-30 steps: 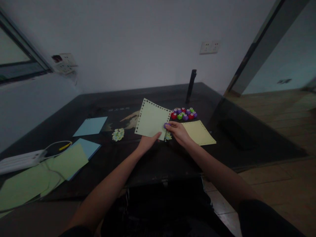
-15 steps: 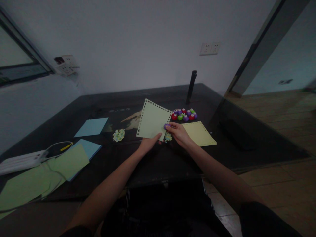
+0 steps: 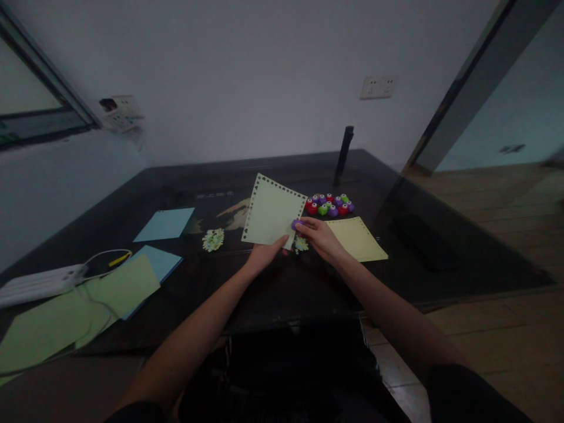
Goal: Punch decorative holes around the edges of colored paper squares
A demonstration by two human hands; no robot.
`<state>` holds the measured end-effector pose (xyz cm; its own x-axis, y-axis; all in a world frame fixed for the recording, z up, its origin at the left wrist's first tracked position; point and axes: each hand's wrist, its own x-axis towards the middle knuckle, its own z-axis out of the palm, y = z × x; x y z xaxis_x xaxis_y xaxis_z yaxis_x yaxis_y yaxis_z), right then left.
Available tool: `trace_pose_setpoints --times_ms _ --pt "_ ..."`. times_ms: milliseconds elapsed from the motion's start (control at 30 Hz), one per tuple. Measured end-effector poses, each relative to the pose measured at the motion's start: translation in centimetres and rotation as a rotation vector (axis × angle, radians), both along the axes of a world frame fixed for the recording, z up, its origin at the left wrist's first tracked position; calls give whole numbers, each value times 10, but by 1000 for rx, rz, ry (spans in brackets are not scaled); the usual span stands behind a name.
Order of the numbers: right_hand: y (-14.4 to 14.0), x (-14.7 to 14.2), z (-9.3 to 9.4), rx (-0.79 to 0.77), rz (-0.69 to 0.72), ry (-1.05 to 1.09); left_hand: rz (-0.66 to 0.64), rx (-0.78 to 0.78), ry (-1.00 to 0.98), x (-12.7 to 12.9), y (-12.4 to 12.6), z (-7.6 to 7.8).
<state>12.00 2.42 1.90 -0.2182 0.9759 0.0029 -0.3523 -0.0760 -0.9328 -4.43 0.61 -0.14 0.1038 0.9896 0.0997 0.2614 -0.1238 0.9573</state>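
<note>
Above the dark table, your left hand pinches the pale green sheet by its lower edge; your right hand clamps a purple punch on its right edge.

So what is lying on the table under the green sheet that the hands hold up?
Below the green sheet, a small heap of paper bits shows on the dark table. Anything behind the sheet itself is covered.

Matt pale-green paper sheet with punched edges, small glossy plastic punch — on a dark, glossy-smooth table
</note>
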Motion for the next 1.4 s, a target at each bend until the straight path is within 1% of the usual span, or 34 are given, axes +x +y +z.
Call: trace_pose_setpoints --times_ms 267,467,633,867,1167,1300,1400 --pt "-1 1 2 18 15 -59 14 -10 -20 -2 -2 9" --pt "0 4 3 36 0 -106 76 -31 -39 -3 -6 17" --pt "0 6 6 27 -12 -105 96 -44 -22 -4 -7 21" --pt "-1 9 10 5 -23 -121 91 -25 -41 -4 -5 21" --pt "4 12 5 -65 33 -106 92 -32 -33 -5 -3 17" --pt "4 12 5 -108 33 -109 91 -31 -31 -6 -2 17" --pt "3 12 7 -107 26 -148 105 -39 -33 -5 -4 19"
